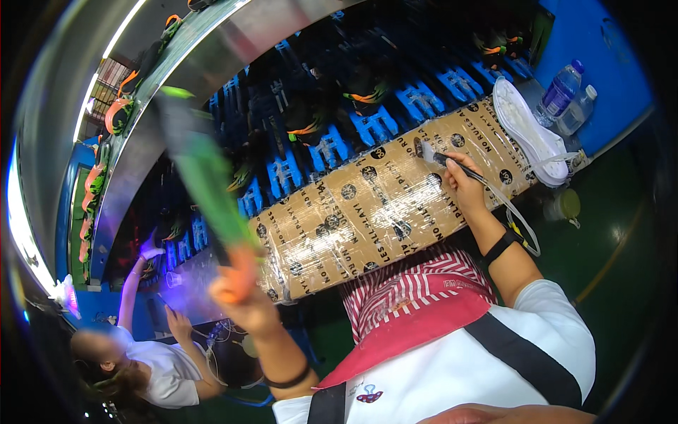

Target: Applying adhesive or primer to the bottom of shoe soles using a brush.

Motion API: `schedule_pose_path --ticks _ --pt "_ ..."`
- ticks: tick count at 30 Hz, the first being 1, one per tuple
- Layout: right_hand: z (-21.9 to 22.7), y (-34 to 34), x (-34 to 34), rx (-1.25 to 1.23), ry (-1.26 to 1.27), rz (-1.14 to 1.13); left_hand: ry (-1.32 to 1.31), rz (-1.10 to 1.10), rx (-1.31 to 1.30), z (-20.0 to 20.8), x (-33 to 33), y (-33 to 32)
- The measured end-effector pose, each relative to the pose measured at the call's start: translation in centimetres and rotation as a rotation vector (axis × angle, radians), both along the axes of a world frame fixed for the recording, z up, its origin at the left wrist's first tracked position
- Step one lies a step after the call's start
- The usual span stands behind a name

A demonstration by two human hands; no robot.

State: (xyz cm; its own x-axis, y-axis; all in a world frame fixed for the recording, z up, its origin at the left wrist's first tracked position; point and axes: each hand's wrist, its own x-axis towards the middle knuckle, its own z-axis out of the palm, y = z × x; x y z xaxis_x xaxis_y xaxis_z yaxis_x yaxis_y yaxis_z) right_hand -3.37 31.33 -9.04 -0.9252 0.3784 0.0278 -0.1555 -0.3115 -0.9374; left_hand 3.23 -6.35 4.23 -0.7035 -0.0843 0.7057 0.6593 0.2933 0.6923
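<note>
My left hand [247, 309] is closed around the orange end of a long black and green shoe [201, 169], raised at the left and smeared by motion. Between the fingers of my right hand [466, 185] is a brush [439, 157] with a dark handle and pale bristles. A thin pale tube [499, 194] runs from the brush's handle end past my wrist. Under the brush lies a cardboard-covered bench top [339, 226], wrapped in clear film; I cannot tell whether the bristles touch it.
Blue holders [374, 127] with dark shoes line the bench's far side. At right are a white sole-shaped piece [519, 116], a purple-labelled bottle [560, 95] and a clear bottle [579, 113]. A curved belt [152, 85] carries shoes. A co-worker [166, 371] sits at lower left.
</note>
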Motion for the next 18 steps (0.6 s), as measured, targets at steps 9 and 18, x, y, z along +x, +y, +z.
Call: schedule_pose_path --ticks 9,18 --pt "2.1 -0.7 2.6 -0.083 0.005 0.057 -0.880 -0.206 0.396 -10.0 8.8 4.7" --pt "5.5 -1.6 4.4 -0.228 0.019 0.263 -1.201 -0.218 1.515 -8.7 1.9 8.6"
